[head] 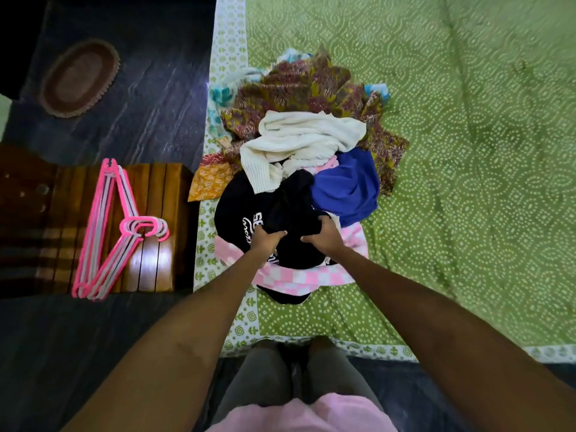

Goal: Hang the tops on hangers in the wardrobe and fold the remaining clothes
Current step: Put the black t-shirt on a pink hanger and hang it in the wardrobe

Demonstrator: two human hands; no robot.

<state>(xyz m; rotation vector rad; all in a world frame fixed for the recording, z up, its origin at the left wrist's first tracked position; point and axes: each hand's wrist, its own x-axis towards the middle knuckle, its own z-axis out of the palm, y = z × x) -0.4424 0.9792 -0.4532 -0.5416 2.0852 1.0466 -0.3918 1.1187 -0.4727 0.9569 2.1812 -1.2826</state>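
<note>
A heap of clothes lies on the green bed near its left edge. On top at the front is a black top with white lettering point(237, 210). My left hand point(268, 240) and my right hand point(324, 235) both grip its black cloth, side by side. Behind it lie a cream knit top point(305, 135), a blue garment point(349, 185) and a brown patterned cloth point(299, 85). A pink-and-white checked piece point(299, 277) sits under the black top. Several pink and white hangers point(109, 232) lie stacked on a wooden stool to the left.
The green dotted bedspread point(467, 151) spreads wide to the right of the heap. A wooden stool point(156, 244) stands beside the bed on the dark floor. An oval brown mat point(78, 79) lies on the floor at the far left. My legs stand against the bed's front edge.
</note>
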